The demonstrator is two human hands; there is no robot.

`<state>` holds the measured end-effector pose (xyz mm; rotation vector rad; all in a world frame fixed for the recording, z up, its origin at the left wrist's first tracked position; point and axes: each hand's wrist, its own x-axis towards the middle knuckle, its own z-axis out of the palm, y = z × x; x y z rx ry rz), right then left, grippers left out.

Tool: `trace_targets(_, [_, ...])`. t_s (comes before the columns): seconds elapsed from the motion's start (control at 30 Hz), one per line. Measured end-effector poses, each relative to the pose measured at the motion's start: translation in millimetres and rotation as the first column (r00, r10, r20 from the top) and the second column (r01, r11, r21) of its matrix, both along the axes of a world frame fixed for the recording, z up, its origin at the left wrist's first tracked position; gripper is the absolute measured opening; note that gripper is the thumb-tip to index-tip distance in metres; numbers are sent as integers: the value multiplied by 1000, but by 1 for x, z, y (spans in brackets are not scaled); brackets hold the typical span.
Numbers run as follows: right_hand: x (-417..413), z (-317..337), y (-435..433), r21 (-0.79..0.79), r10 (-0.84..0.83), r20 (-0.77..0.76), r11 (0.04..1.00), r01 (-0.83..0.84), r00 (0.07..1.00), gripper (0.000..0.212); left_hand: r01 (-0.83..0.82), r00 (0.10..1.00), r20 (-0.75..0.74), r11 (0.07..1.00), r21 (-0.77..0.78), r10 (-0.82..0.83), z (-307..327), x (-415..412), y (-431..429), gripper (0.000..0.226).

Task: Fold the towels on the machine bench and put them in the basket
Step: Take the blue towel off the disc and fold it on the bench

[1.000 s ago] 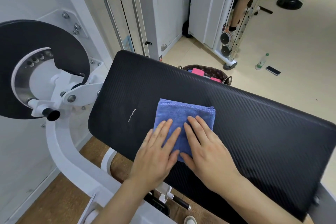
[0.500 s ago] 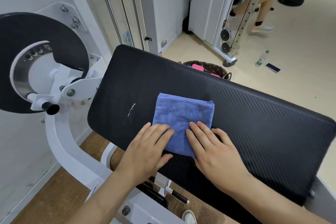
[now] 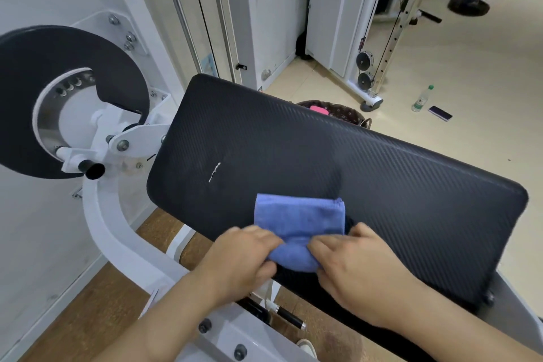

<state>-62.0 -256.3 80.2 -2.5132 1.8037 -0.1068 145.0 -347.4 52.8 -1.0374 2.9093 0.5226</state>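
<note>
A folded blue towel (image 3: 299,222) lies at the near edge of the black padded machine bench (image 3: 382,173). My left hand (image 3: 244,256) grips the towel's near left corner, and my right hand (image 3: 355,264) grips its near right side. The near end of the towel is bunched and lifted between the two hands. Beyond the bench's far edge stands a dark woven basket (image 3: 343,112) on the floor, with a pink towel (image 3: 318,109) showing inside. Most of the basket is hidden behind the bench.
A white machine frame with a black disc (image 3: 58,97) stands to the left. A cable tower (image 3: 382,38) rises behind. A bottle (image 3: 422,99) and a dark phone (image 3: 440,113) lie on the tan floor at right.
Both hands slid back from lying flat on the towel to its near edge and closed on it. The towel's near end now bunches up off the bench.
</note>
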Motion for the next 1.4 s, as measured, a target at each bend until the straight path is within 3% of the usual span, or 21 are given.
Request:
trace_targets(0.13, [2,-4,20,134,-8,-14,991,10,1000,41,-30,999,16,985,168,27,1,-1,12,11])
trace_targets(0.2, [0,-7,13,120,-73,-14,990,74,997,49,-78,997,34,965,249,72,3,-4,3,13])
trace_targets(0.3, [-6,-2,-2,124,-232,192,970,211,954,40,-193,963,-80,867,459,257,4,-5,-12,16])
trace_targets(0.37, [-11,2,-13,202,-349,347,934,293,871,32,-271,880,-201,803,530,430,1,-3,-16,19])
trace_targets(0.47, [-12,2,-20,232,-393,388,917,324,834,26,-352,740,-318,743,569,593,-5,1,-11,20])
trace_targets(0.6, [-11,-4,-22,229,-432,391,901,368,813,20,-413,646,-359,704,578,673,-13,-2,4,41])
trace_targets(0.7, [-8,-5,-24,208,-479,415,878,431,774,25,-515,578,-401,699,496,711,-11,-16,7,29])
trace_targets(0.83, [-1,-4,-23,170,-526,469,842,512,709,34,-650,585,-380,695,308,716,-15,-32,10,36])
trace_targets(0.93, [8,-9,-21,92,-506,495,839,537,706,37,-701,681,-459,690,-181,571,-24,-31,13,37])
trace_targets(1.03, [9,-19,-23,-42,-472,485,829,558,737,45,-427,877,-445,716,-553,179,-27,-35,14,24])
trace_targets(1.1, [4,-24,-23,-184,-398,475,827,531,785,45,-264,917,-398,758,-597,6,-30,-34,14,16])
trace_targets(1.17, [1,-29,-19,-350,-293,393,829,436,872,30,-206,926,-377,801,-562,-26,-35,-29,14,18])
trace_targets(1.23, [-2,-34,-17,-443,-192,257,848,291,947,17,-166,949,-315,827,-537,-13,-40,-23,19,34])
trace_targets(1.3, [-6,-35,-16,-421,-160,154,882,211,975,12,-133,970,-244,835,-533,-1,-42,-22,24,47])
trace_targets(1.37, [-11,-29,-15,-373,-156,92,910,180,983,9,-146,970,-241,833,-534,15,-44,-25,23,44])
trace_targets(1.4, [-14,-26,-14,-342,-147,64,926,160,987,18,-165,965,-259,830,-533,25,-44,-27,22,41])
